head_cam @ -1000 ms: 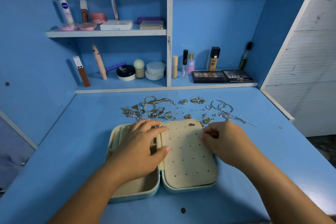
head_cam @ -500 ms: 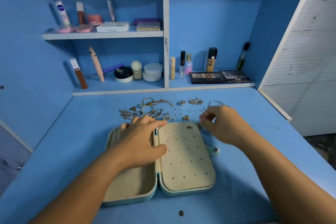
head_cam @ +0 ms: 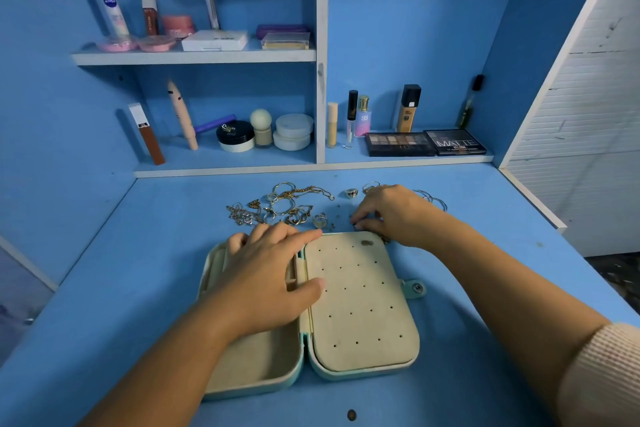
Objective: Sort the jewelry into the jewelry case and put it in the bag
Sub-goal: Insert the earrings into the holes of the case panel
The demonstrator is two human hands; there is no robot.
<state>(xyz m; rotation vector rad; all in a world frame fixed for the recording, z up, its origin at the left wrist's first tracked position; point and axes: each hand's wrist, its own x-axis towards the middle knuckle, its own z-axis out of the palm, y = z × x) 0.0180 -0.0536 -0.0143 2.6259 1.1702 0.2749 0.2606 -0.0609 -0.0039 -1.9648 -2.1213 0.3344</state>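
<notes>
This looks like a home vanity or dressing corner: a blue-painted desk backed by built-in shelves stocked with cosmetics. On the upper left shelf stand a lotion tube, a pink jar and flat compacts; on the far lower ledge are powder pots, a foundation bottle and two eyeshadow palettes. Rings, chains and bangles lie scattered as loose jewelry on the desk's far side, just beyond an opened jewelry case.
</notes>
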